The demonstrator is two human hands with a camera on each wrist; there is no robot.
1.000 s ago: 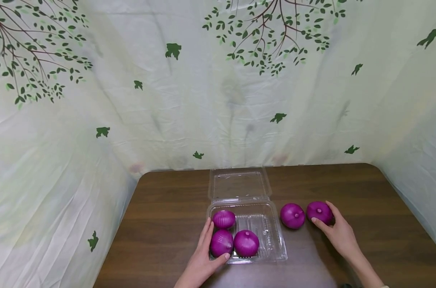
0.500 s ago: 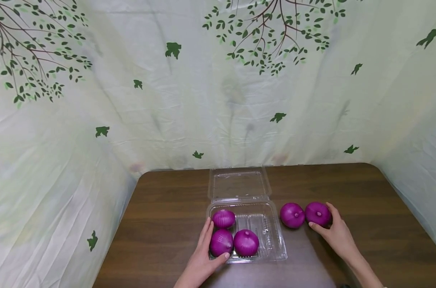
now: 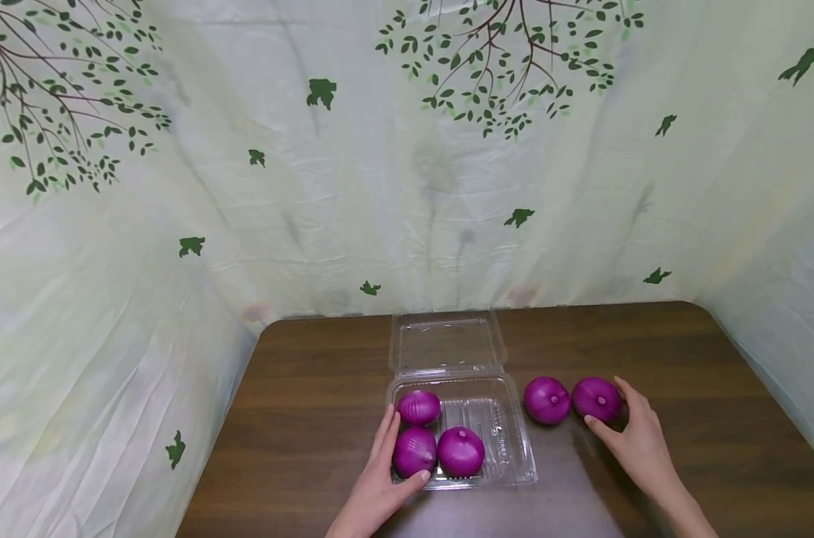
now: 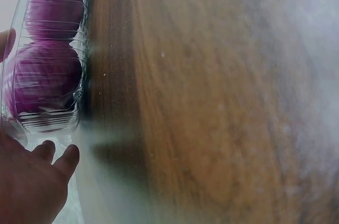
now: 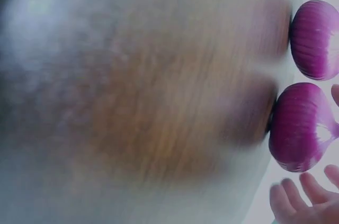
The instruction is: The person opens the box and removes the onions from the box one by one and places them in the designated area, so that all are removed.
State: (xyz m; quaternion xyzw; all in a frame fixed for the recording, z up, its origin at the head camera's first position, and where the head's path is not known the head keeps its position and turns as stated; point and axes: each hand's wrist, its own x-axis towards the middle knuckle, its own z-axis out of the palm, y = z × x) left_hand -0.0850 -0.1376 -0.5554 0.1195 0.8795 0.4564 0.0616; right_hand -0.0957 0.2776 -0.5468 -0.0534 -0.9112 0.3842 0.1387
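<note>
Three purple onions sit in the clear plastic clamshell box (image 3: 508, 433): a back one (image 3: 419, 408), a front-left one (image 3: 414, 448) and a front-right one (image 3: 461, 451). My left hand (image 3: 380, 482) rests at the box's front-left corner, fingers along its left side, thumb at the front rim. In the left wrist view, some fingertips (image 4: 68, 160) stand clear of the box (image 4: 50, 123). Right of the box, two more onions stand on the table, an inner one (image 3: 547, 400) and an outer one (image 3: 597, 399). My right hand (image 3: 638, 441) spreads loosely around the outer onion; the right wrist view shows several fingers apart from it.
The box's lid (image 3: 447, 344) lies folded back toward the table's far edge. A brown wooden table (image 3: 299, 426) carries everything. Behind and at the sides hangs a pale cloth (image 3: 434, 187) printed with leaves and branches.
The outer onion shifts slightly left, then slightly back right. My right hand has drawn a little to the right, its fingers and thumb looser around that onion. My left hand stays at the box.
</note>
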